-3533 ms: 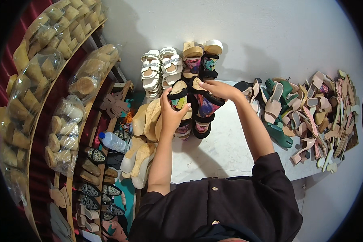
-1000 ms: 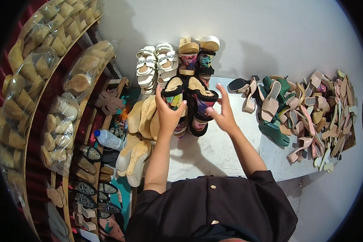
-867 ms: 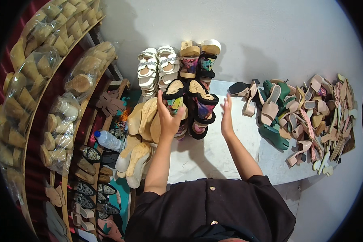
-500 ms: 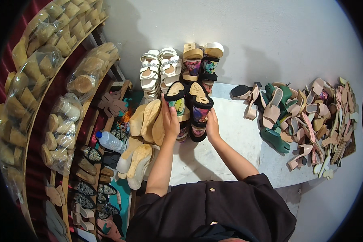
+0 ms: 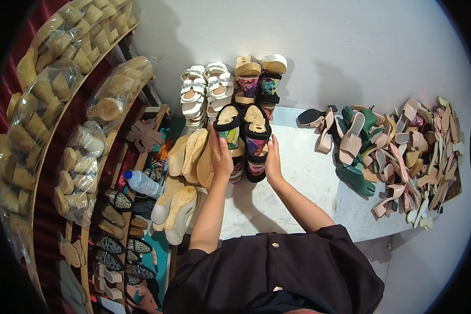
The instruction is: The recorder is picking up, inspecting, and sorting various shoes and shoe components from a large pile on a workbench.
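Two piles of sandals with black-edged, multicoloured straps stand side by side in front of me. My left hand [image 5: 223,159] holds the left sandal [image 5: 228,133] from its outer side, thumb on the coloured strap. Along the outer side of the right sandal [image 5: 256,141] lies my right hand [image 5: 273,161], its fingers pressed to the edge. Both palms face inward with the sandals between them. Further sandals of this kind lie beneath, partly hidden. Just behind stand more sandals with coloured straps [image 5: 248,85] and white strappy sandals [image 5: 220,90].
Wooden shoe lasts [image 5: 193,152] crowd the white table [image 5: 298,178] at my left. A heap of pink and green sandals and shoe parts [image 5: 392,152] covers its right end. At the far left are shelves with bagged lasts [image 5: 81,178] and a water bottle [image 5: 142,183].
My right hand has shifted slightly left, bringing the right sandal closer to the left one. The left hand has barely moved.
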The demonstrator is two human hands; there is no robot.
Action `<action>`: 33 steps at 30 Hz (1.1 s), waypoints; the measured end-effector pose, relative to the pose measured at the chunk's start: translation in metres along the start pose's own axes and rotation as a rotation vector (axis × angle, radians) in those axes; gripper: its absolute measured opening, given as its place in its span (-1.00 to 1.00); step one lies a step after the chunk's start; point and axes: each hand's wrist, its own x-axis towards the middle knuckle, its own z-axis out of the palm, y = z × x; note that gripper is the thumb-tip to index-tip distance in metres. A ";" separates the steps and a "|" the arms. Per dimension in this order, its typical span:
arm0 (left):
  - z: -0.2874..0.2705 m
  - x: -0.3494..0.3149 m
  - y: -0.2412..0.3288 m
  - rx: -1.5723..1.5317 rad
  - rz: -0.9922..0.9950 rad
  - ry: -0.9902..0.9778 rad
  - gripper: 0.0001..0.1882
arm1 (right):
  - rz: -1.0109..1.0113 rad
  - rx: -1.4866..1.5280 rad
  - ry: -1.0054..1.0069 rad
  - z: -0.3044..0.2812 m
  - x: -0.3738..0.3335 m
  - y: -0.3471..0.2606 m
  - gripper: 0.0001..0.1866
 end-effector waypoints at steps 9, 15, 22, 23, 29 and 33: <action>-0.005 -0.003 -0.006 -0.022 0.014 -0.029 -0.36 | 0.041 -0.007 0.004 -0.009 0.007 0.002 -0.34; -0.010 -0.016 -0.021 -0.127 -0.071 -0.021 -0.36 | 0.064 -0.014 -0.020 -0.015 -0.003 0.006 -0.31; -0.023 -0.028 -0.004 -0.034 -0.054 0.042 -0.33 | 0.117 -0.029 -0.029 -0.028 -0.013 0.019 -0.27; -0.024 -0.031 -0.002 -0.025 -0.062 0.048 -0.30 | 0.126 -0.031 -0.029 -0.027 -0.016 0.022 -0.26; -0.021 -0.055 0.001 -0.087 -0.079 0.084 -0.29 | 0.175 -0.039 -0.008 -0.042 -0.041 0.037 -0.22; -0.018 -0.067 -0.003 -0.059 -0.053 0.094 -0.32 | 0.212 -0.046 0.007 -0.048 -0.046 0.045 -0.20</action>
